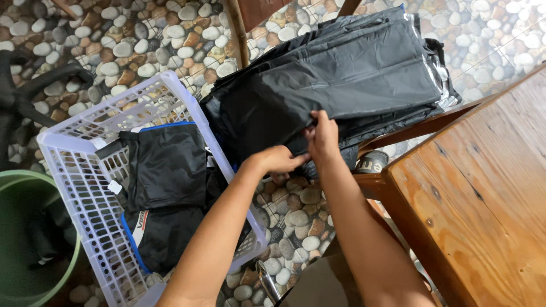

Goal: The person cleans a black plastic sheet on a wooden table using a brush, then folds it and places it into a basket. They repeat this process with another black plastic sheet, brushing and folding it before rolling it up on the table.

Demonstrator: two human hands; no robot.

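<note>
Stack of black folded garments seen resting on wooden chair, just right of white laundry basket. Long axis of stack runs away from basket, up toward right. Near lower edge of stack met by both hands. Right hand laid on that edge, fingers closed, pinching fabric fold. Left hand just below, touching same edge; fingers curled under cloth, grip partly hidden, probably pinching. Right hand nearer stack centre. More dark garments noted inside basket. Wooden counter right of chair.
</note>
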